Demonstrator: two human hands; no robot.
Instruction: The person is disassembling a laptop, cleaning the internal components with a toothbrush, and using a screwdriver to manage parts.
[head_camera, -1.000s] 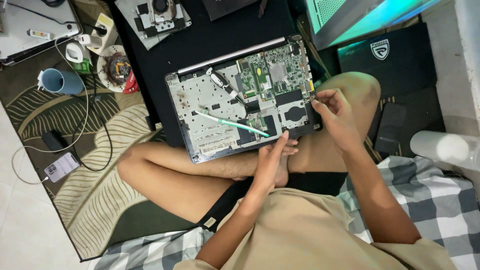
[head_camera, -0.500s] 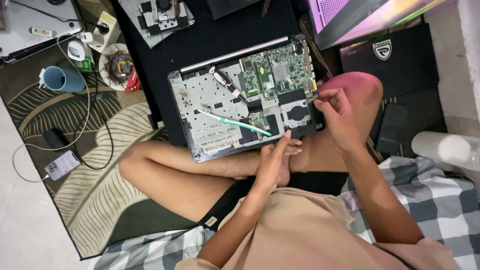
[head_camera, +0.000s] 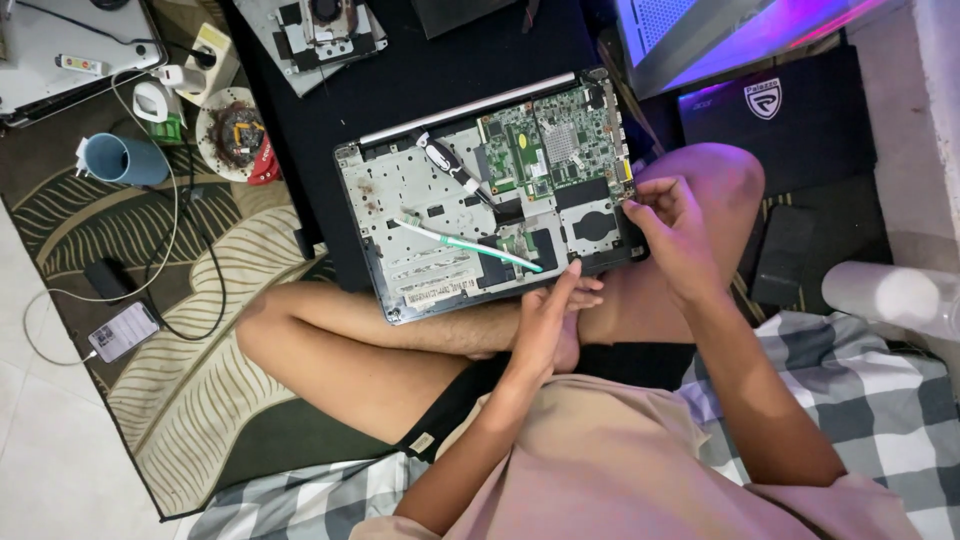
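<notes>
An opened laptop base (head_camera: 420, 215) lies across my crossed legs and a black mat, with its green circuit board (head_camera: 550, 145) bare. On it lie a green-and-white toothbrush (head_camera: 470, 243) and a black-and-silver tool (head_camera: 450, 165). My left hand (head_camera: 555, 320) holds the near edge of the laptop, fingers together and stretched against the rim. At the right edge, my right hand (head_camera: 670, 225) pinches the laptop's side beside the board. My knee sits under that hand.
A blue mug (head_camera: 125, 160), a round dish of small parts (head_camera: 235, 130), cables and a phone (head_camera: 122, 332) lie on the leaf-patterned rug at left. Another dismantled part (head_camera: 320, 30) sits at the top. A black laptop lid (head_camera: 790, 120) and a white cylinder (head_camera: 890, 295) are at right.
Both hands stay where they were on the laptop's edges. The glow from the screen at the top right has turned from green to purple.
</notes>
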